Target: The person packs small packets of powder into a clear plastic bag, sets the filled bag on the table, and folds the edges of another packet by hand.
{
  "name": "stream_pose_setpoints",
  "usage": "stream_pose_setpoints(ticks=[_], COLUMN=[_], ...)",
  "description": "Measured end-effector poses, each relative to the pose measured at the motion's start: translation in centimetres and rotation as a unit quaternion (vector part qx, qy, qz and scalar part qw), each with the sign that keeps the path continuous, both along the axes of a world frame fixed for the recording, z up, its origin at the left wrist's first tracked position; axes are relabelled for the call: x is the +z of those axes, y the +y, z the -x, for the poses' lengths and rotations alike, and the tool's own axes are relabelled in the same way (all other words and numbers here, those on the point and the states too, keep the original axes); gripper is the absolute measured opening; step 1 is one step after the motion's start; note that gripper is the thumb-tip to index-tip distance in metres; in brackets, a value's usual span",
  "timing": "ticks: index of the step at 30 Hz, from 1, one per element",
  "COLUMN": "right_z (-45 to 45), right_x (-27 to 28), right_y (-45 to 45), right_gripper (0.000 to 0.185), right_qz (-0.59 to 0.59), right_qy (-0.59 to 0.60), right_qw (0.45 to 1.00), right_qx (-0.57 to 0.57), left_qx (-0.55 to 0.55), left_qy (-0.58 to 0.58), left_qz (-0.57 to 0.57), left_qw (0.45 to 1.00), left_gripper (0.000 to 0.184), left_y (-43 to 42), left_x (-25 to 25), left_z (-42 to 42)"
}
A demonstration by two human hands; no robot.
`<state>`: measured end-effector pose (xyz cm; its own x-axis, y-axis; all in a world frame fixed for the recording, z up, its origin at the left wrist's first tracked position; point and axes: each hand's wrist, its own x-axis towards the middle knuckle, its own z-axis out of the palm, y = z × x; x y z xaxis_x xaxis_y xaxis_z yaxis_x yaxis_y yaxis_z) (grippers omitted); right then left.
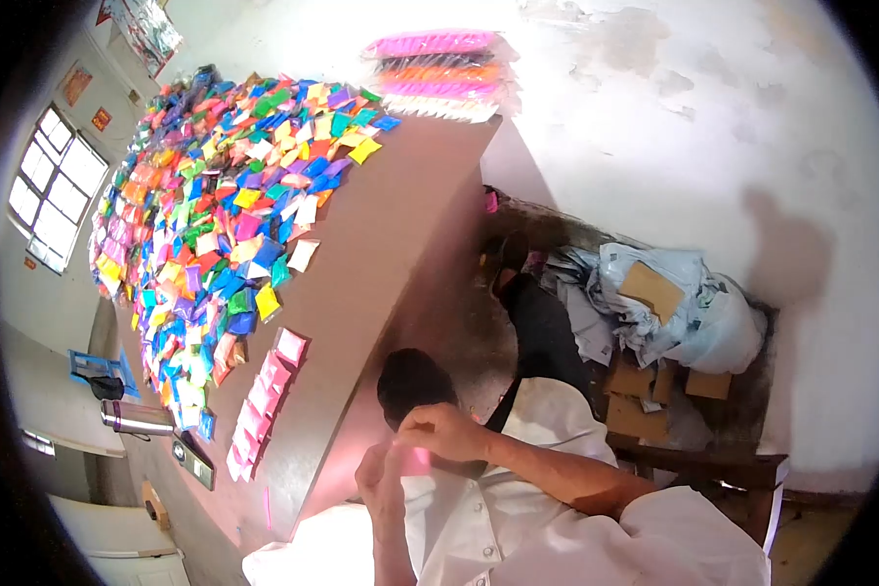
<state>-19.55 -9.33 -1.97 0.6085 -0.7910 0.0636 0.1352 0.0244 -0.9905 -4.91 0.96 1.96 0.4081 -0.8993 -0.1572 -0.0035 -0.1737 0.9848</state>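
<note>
My left hand [379, 479] and my right hand [445, 431] meet in front of my white shirt, just off the table's near edge. The fingers of both are closed in a pinch, close together. Between and just below them shows a small pink packet [416, 459], mostly hidden by the hands. On the table nearest to my left hand lies a row of pink packets [266, 402], overlapping one another in a line. Beyond that row spreads a large heap of small packets [234, 225] in many colours.
A brown table [361, 254] carries the heap. Flat bundles of pink, black and orange packets [438, 66] are stacked at its far end. A phone [193, 461] and a metal flask [137, 417] stand at the left. Plastic bags [684, 303] and cardboard [640, 400] lie on the floor, right.
</note>
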Motion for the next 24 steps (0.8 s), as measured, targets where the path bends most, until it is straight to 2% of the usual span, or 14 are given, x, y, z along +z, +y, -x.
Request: stream_pose_setpoints(ticks=[4, 8, 9, 11, 15, 17, 20, 24], right_z=[-0.6, -1.3, -1.1, -1.1, -1.4, -1.3, -1.0, -1.0], right_x=[-0.4, -1.5, -1.2, -1.4, -1.2, -0.2, -0.3, -1.2], right_y=[-0.9, -1.6, -1.9, -2.0, -2.1, -2.2, -2.2, -1.9], right_gripper=[0.022, 0.024, 0.024, 0.022, 0.022, 0.023, 0.026, 0.025], right_qz=[0.023, 0.008, 0.005, -0.061, -0.059, -0.119, -0.13, -0.106], right_qy=[0.012, 0.033, 0.021, 0.026, 0.025, -0.034, -0.021, -0.015], right_qw=[1.0, 0.999, 1.0, 0.997, 0.996, 0.99, 0.988, 0.992], right_qx=[0.015, -0.006, -0.007, 0.024, 0.057, 0.063, 0.076, 0.069], left_qx=[0.018, 0.05, 0.027, 0.036, 0.052, 0.069, 0.111, 0.107], left_qy=[-0.024, -0.097, -0.108, -0.026, -0.023, 0.013, 0.034, 0.041], left_qz=[0.0, -0.077, -0.103, -0.11, -0.079, -0.063, -0.034, -0.026], left_qw=[1.0, 0.991, 0.988, 0.993, 0.995, 0.996, 0.993, 0.993], left_gripper=[0.017, 0.018, 0.019, 0.02, 0.019, 0.017, 0.019, 0.022], left_y=[-0.3, -0.7, -0.8, -0.8, -0.3, -0.5, -1.4, -1.6], left_x=[-1.2, -2.7, -2.5, -2.1, -2.6, -2.2, -0.6, -1.1], left_z=[-0.8, -1.4, -1.5, -1.0, -1.0, -0.7, 0.3, -0.4])
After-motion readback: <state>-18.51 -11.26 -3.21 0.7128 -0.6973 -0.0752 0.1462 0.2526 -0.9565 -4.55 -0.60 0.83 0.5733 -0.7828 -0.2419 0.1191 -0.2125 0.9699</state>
